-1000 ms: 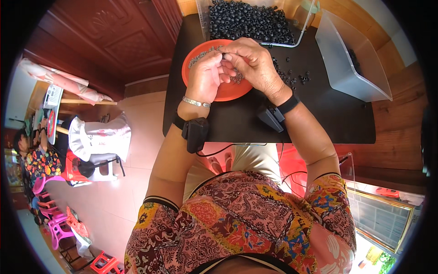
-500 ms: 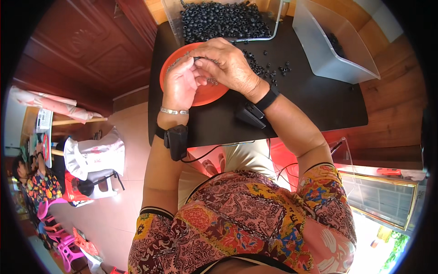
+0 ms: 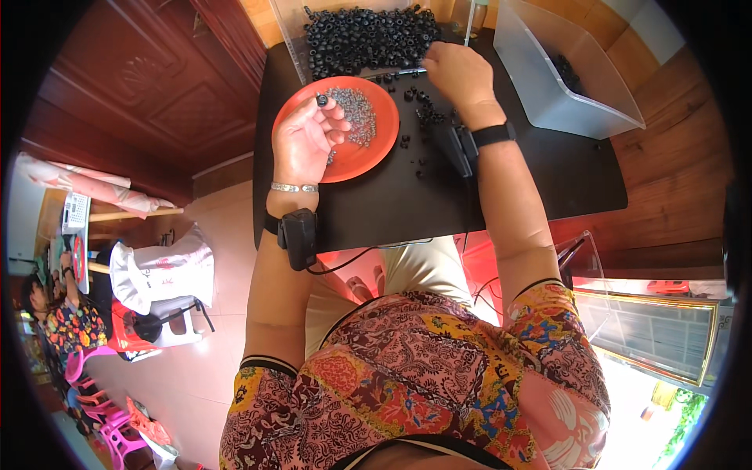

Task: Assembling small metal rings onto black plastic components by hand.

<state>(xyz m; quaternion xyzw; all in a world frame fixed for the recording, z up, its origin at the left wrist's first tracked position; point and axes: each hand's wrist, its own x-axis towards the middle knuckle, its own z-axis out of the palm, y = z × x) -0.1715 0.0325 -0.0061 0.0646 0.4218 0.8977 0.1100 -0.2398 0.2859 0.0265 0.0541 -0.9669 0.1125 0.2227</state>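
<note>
My left hand (image 3: 301,141) is palm up over the left part of an orange plate (image 3: 381,149). Between its thumb and fingertips sits a small black round part with a hole (image 3: 321,100). A pile of small silvery metal pieces (image 3: 360,117) lies on the plate. My right hand (image 3: 466,78) is back down at the right front corner of a clear bin. Its fingers are curled together at the bin's front edge, and whatever they hold is hidden. Inside that bin is a heap of similar black parts (image 3: 368,39).
Loose black parts (image 3: 427,110) are scattered on the dark table (image 3: 548,180) right of the plate. A second translucent bin (image 3: 580,102) holding a few black parts stands at the right. Black devices with cables are strapped to both wrists. Another person (image 3: 74,321) sits far left.
My hands were together over the plate. The right hand has moved away to the right and up to the bin's corner, while the left stays over the plate with the black part showing.
</note>
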